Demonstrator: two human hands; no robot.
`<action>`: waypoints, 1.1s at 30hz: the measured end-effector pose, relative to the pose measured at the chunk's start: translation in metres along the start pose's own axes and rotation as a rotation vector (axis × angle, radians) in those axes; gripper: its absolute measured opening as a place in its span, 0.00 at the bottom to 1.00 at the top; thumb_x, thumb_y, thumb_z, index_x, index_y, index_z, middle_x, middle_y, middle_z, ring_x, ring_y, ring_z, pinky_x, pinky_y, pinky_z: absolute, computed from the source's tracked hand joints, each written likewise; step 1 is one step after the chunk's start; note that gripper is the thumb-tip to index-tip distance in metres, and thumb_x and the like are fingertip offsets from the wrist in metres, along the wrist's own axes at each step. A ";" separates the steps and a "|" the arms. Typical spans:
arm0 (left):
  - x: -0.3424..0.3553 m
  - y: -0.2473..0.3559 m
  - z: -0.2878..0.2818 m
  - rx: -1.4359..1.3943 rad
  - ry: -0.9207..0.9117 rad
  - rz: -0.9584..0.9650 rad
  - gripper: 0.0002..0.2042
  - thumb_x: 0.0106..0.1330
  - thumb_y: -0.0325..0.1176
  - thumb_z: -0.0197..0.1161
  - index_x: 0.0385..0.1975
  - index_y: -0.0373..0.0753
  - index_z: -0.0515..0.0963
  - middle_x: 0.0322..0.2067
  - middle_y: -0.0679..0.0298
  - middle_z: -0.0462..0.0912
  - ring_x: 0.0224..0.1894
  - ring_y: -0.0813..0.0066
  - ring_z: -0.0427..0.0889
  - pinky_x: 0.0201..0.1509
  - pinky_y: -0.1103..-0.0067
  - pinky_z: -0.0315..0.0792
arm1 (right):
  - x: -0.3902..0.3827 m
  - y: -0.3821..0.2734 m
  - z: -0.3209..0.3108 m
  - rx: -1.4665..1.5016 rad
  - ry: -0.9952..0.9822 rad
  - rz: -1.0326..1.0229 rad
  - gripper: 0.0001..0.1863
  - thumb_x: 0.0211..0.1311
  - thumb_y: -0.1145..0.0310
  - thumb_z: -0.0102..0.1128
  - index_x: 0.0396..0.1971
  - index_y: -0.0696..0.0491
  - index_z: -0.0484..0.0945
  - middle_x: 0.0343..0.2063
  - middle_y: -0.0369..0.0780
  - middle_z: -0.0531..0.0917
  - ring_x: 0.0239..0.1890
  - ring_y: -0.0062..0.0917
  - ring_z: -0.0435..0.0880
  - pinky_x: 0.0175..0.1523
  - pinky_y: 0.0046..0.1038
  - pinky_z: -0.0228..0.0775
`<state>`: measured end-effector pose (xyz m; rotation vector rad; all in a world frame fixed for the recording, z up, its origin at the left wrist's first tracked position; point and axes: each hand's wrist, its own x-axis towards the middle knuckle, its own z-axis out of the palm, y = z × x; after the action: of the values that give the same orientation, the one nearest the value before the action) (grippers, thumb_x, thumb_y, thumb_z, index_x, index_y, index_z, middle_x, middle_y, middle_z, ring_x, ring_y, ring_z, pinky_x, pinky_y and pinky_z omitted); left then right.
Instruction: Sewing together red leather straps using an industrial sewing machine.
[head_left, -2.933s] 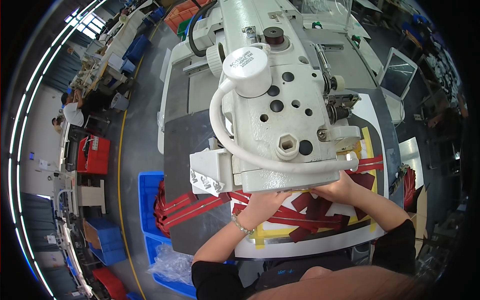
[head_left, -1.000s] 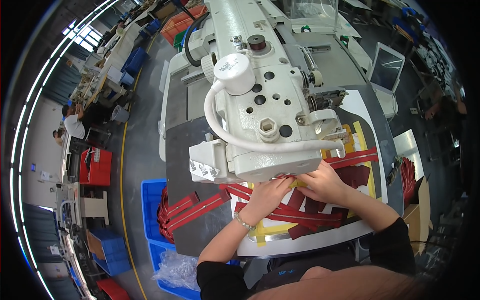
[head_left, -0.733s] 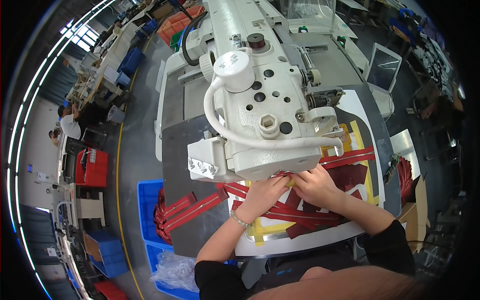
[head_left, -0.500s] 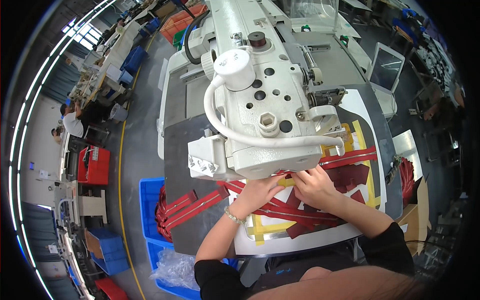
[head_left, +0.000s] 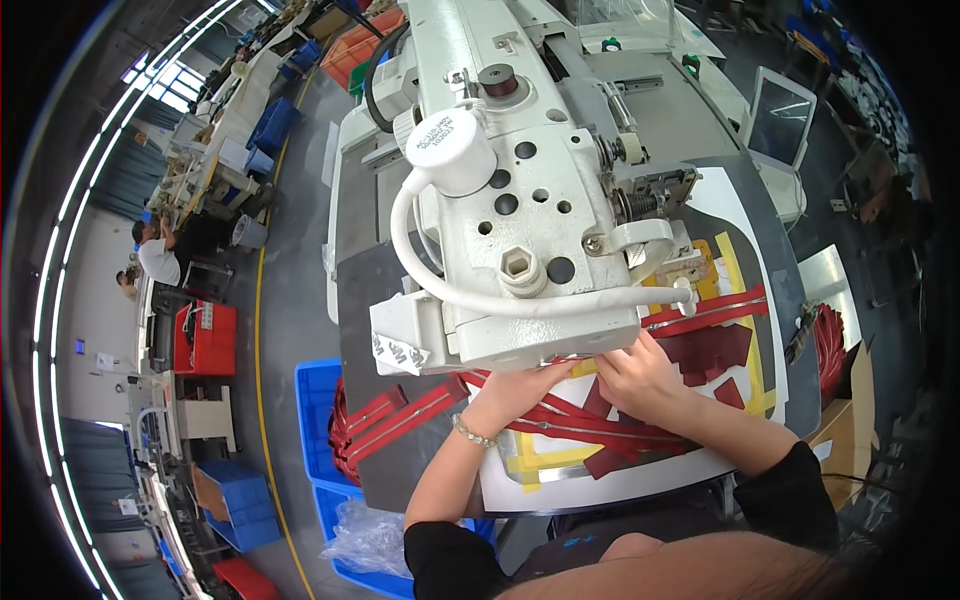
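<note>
Both my hands work at the front of a white sewing machine (head_left: 530,335), close under its head. My left hand (head_left: 515,393), with a beaded bracelet at the wrist, reaches in from the left; its thumb points right and its other fingertips are hidden beneath the head. My right hand (head_left: 645,380) has its fingers bent and pressed together at the head's right corner; what they pinch is hidden. A bit of red material shows just under the head between the hands. Red zippers (head_left: 590,428) lie crosswise below my hands, and another red zipper (head_left: 712,311) runs out to the right.
Dark red fabric pieces (head_left: 705,352) lie on a white sheet edged with yellow tape (head_left: 755,362). More zippers (head_left: 405,425) hang over the table's left edge into a blue bin (head_left: 312,420). A cardboard box (head_left: 850,430) stands right. Another person (head_left: 158,255) sits far left.
The whole view has shifted slightly. My left fingers reach further right under the head, and my right hand has moved a little up along its right corner.
</note>
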<state>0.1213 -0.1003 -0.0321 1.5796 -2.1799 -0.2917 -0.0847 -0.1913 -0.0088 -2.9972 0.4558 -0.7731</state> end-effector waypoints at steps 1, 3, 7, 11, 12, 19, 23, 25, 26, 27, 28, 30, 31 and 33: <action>-0.002 -0.002 0.001 -0.001 -0.007 0.001 0.20 0.61 0.36 0.63 0.55 0.50 0.74 0.42 0.66 0.82 0.44 0.68 0.81 0.44 0.74 0.76 | 0.000 -0.001 0.001 -0.016 0.004 -0.010 0.10 0.43 0.71 0.57 0.27 0.60 0.78 0.31 0.43 0.74 0.32 0.32 0.73 0.49 0.32 0.69; -0.002 -0.002 0.002 0.019 0.029 0.044 0.22 0.59 0.38 0.65 0.55 0.50 0.74 0.44 0.67 0.81 0.46 0.69 0.80 0.46 0.74 0.75 | -0.002 0.000 0.002 -0.029 0.004 -0.021 0.10 0.43 0.71 0.57 0.26 0.60 0.78 0.31 0.44 0.74 0.32 0.32 0.73 0.49 0.32 0.69; -0.003 -0.005 0.004 0.036 -0.032 0.049 0.22 0.60 0.41 0.65 0.56 0.50 0.74 0.43 0.66 0.82 0.46 0.69 0.81 0.46 0.74 0.75 | -0.003 0.002 0.002 -0.016 -0.020 -0.025 0.11 0.44 0.70 0.57 0.27 0.61 0.78 0.33 0.45 0.74 0.34 0.33 0.74 0.50 0.33 0.69; -0.003 0.002 0.005 0.039 -0.138 -0.034 0.21 0.61 0.43 0.64 0.56 0.51 0.74 0.43 0.66 0.82 0.45 0.70 0.82 0.46 0.75 0.75 | -0.004 0.002 0.004 -0.052 -0.024 -0.039 0.12 0.45 0.70 0.56 0.28 0.62 0.78 0.34 0.45 0.75 0.35 0.34 0.74 0.51 0.34 0.69; -0.003 0.003 0.004 0.041 -0.151 -0.066 0.22 0.61 0.44 0.63 0.56 0.51 0.74 0.43 0.66 0.82 0.45 0.70 0.82 0.46 0.75 0.75 | -0.003 0.002 0.004 -0.050 -0.023 -0.038 0.12 0.45 0.70 0.56 0.28 0.62 0.78 0.34 0.45 0.75 0.35 0.34 0.74 0.51 0.34 0.69; 0.010 0.019 -0.009 0.117 -0.004 0.002 0.20 0.59 0.42 0.65 0.52 0.49 0.76 0.41 0.68 0.83 0.41 0.71 0.82 0.44 0.74 0.75 | -0.003 0.000 0.005 -0.056 -0.033 -0.024 0.14 0.45 0.71 0.56 0.32 0.63 0.79 0.34 0.45 0.75 0.35 0.34 0.74 0.51 0.34 0.69; -0.003 0.019 0.004 0.213 0.164 0.040 0.21 0.54 0.40 0.68 0.47 0.40 0.78 0.42 0.67 0.82 0.42 0.73 0.81 0.46 0.76 0.73 | -0.002 -0.003 0.004 -0.060 -0.008 0.003 0.16 0.45 0.71 0.56 0.35 0.64 0.79 0.34 0.45 0.75 0.35 0.33 0.75 0.51 0.33 0.69; -0.008 0.020 0.007 0.224 0.192 -0.020 0.22 0.53 0.40 0.69 0.46 0.38 0.78 0.43 0.67 0.82 0.43 0.74 0.80 0.47 0.76 0.72 | -0.003 -0.003 0.004 -0.058 -0.010 0.007 0.16 0.46 0.72 0.56 0.35 0.64 0.79 0.34 0.45 0.75 0.35 0.33 0.75 0.50 0.32 0.69; -0.007 0.023 0.005 0.248 0.199 -0.028 0.22 0.52 0.40 0.69 0.46 0.37 0.78 0.43 0.67 0.82 0.43 0.74 0.80 0.48 0.76 0.71 | -0.002 -0.003 0.004 -0.055 -0.011 0.009 0.16 0.46 0.72 0.56 0.36 0.64 0.79 0.34 0.44 0.75 0.35 0.33 0.75 0.50 0.32 0.69; -0.006 0.025 0.003 0.272 0.205 -0.037 0.23 0.52 0.40 0.70 0.46 0.36 0.78 0.44 0.66 0.82 0.44 0.74 0.80 0.48 0.75 0.71 | -0.002 -0.003 0.004 -0.056 -0.010 0.010 0.16 0.46 0.72 0.56 0.36 0.64 0.79 0.34 0.44 0.75 0.35 0.33 0.75 0.50 0.32 0.69; -0.006 0.025 0.004 0.273 0.204 -0.036 0.23 0.52 0.40 0.70 0.46 0.36 0.78 0.44 0.66 0.82 0.44 0.74 0.80 0.48 0.75 0.71 | -0.003 -0.003 0.003 -0.056 -0.007 0.007 0.16 0.46 0.72 0.56 0.36 0.64 0.78 0.34 0.44 0.75 0.35 0.33 0.75 0.50 0.33 0.69; -0.005 0.028 0.004 0.285 0.198 -0.071 0.23 0.53 0.41 0.69 0.48 0.38 0.77 0.44 0.67 0.82 0.43 0.74 0.80 0.50 0.75 0.68 | -0.003 -0.003 0.003 -0.048 0.001 0.001 0.16 0.46 0.72 0.56 0.36 0.64 0.78 0.34 0.44 0.75 0.35 0.33 0.75 0.50 0.33 0.69; -0.005 0.030 0.004 0.290 0.196 -0.073 0.23 0.53 0.41 0.69 0.48 0.38 0.77 0.44 0.67 0.82 0.43 0.74 0.80 0.50 0.75 0.68 | -0.003 -0.002 0.004 -0.049 -0.008 0.005 0.16 0.47 0.72 0.56 0.37 0.64 0.78 0.34 0.44 0.75 0.35 0.33 0.75 0.50 0.33 0.69; -0.006 0.034 0.008 0.320 0.121 -0.161 0.23 0.55 0.43 0.67 0.50 0.41 0.76 0.43 0.68 0.81 0.42 0.76 0.79 0.52 0.74 0.65 | -0.004 -0.002 0.004 -0.047 -0.019 0.014 0.16 0.47 0.72 0.56 0.37 0.65 0.78 0.34 0.44 0.75 0.35 0.33 0.75 0.50 0.33 0.69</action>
<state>0.0899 -0.0843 -0.0263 1.8946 -2.0879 0.1111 -0.0858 -0.1880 -0.0143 -3.0385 0.5004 -0.7427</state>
